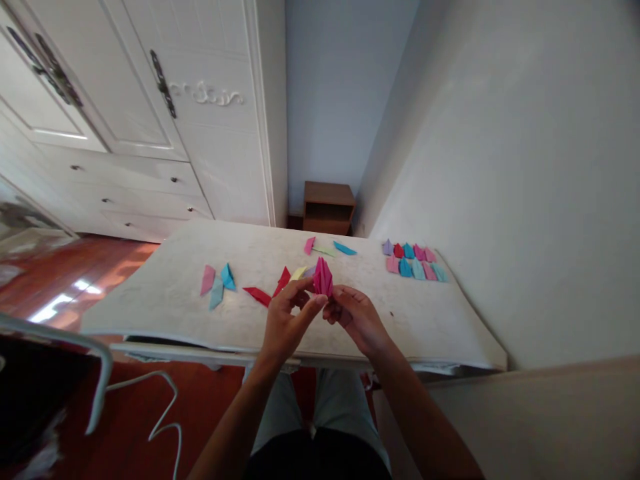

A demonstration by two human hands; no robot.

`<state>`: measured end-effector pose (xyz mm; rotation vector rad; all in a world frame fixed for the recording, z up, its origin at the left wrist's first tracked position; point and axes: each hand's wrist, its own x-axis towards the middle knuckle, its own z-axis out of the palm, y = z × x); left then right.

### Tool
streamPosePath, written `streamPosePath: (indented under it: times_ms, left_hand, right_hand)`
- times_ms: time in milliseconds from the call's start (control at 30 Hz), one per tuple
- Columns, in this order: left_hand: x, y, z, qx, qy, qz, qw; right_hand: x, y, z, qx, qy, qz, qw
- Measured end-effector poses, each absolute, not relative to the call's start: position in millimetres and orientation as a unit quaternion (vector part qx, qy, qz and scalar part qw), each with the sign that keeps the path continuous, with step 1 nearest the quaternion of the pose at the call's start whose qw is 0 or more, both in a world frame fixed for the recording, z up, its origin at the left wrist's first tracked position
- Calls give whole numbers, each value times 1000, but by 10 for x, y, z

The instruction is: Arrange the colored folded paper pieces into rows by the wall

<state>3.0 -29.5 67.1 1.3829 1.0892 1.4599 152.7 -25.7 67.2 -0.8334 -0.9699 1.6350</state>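
A magenta folded-paper piece (323, 276) with several pointed, petal-like layers stands upright between my hands, above the white table (170, 267). My left hand (293, 317) grips its left side and base with thumb and fingers. At its lower right, my right hand (357, 317) pinches it. Just behind my left hand lie red folded papers (259, 295), a yellow one (299, 273) and a pale purple one (310, 271), partly covered. Farther back are a pink strip (309, 245), a pale green strip (324, 251) and a blue strip (345, 248).
Two rows of coloured folded pieces (405, 268) sit at the table's right end, near the wall. Pink (207, 280), teal (217, 293) and blue (228, 277) papers lie to the left. Beyond the table stand a white wardrobe (220, 147) and a brown cabinet (329, 193).
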Motion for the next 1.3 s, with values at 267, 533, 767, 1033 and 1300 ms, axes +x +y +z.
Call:
streamPosePath:
  times_ms: [267,533,767,1033,1300]
  left_hand:
    - [408,-182,575,494,462,565,473]
    - [645,-60,391,521,457,513,506]
    - [891,13,162,551,454,465,524]
    - [919,-56,-37,703,438,399,393]
    - [909,-57,-71,748,432,360,353]
  right_hand:
    - [1895,-409,535,-450,-476,552,516]
    - [2186,-310,461,-496,-488,487,528]
    - [2507,-241,459,-541,-496,425,529]
    - [2838,-213,285,-568,-488,402,527]
    - [3038,181,199,-605,-477,423,476]
